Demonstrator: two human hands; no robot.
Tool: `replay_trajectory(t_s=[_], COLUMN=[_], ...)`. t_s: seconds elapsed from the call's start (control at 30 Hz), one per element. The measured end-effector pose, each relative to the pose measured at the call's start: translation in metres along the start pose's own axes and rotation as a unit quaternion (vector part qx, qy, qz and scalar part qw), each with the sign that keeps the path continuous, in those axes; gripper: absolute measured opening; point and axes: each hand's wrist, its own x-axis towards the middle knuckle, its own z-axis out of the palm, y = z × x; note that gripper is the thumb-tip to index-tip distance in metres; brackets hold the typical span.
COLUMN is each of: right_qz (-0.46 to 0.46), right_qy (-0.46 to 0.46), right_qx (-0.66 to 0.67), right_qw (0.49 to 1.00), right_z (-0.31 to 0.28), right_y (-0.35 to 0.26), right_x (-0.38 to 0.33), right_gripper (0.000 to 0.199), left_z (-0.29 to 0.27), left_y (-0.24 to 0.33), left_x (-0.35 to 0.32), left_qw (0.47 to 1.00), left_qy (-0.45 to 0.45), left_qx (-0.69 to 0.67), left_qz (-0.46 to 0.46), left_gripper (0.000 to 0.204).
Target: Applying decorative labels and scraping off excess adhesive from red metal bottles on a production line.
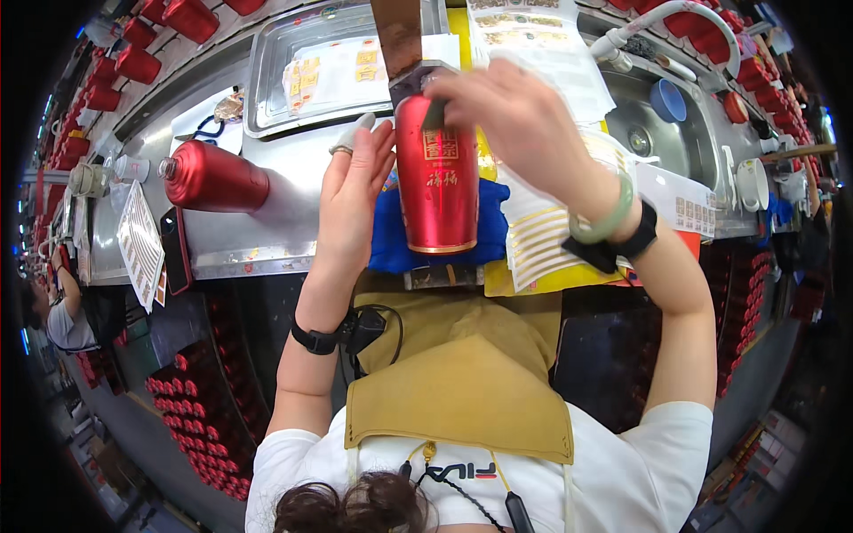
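A shiny red bottle point(437, 200) with gold print lies on a blue cloth point(386, 235), its neck end away from me and its base toward me. My left hand point(355, 182) is open along the bottle's left side, fingers stretched out, with pale covers on some fingertips. Over the bottle's upper end is my right hand point(506, 115), blurred by motion, its fingers bent together. A small dark piece point(434, 115) shows under those fingertips; its kind is unclear. A second red bottle point(218, 176) lies on its side to the left.
Behind the bottle rises a brown upright bar point(397, 35). A metal tray point(267, 111) with gold stickers stands at the back; sticker sheets point(542, 231) lie right. Further right is a sink point(702, 147) holding a blue bowl point(667, 100). A phone point(176, 250) and scissors point(211, 129) lie left.
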Motion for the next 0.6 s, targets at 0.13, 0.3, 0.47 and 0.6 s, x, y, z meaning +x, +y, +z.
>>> replay_trajectory(t_s=[0.13,0.3,0.47,0.6], right_qz=[-0.070,-0.008,-0.145,-0.202], right_qy=[-0.025,-0.089,-0.023,-0.111], right_qx=[-0.052,0.035,-0.068,0.185], right_qw=[0.996,0.995,0.987,0.955], right_z=[-0.009,0.015,0.002,-0.007], right_y=[-0.002,-0.005,0.009,-0.045], right_x=[0.035,0.021,-0.006,-0.045], right_gripper=[0.024,0.025,0.024,0.026], left_z=[-0.007,-0.009,-0.012,-0.011], left_y=[0.001,0.001,-0.001,0.000], left_x=[-0.003,-0.012,-0.016,-0.021], left_qw=[1.000,0.999,1.000,0.998], left_qy=[0.002,0.033,0.003,-0.024], left_qx=[-0.013,0.013,0.021,0.034], left_qz=[0.016,0.020,-0.008,-0.046], left_gripper=[0.065,0.068,0.074,0.077])
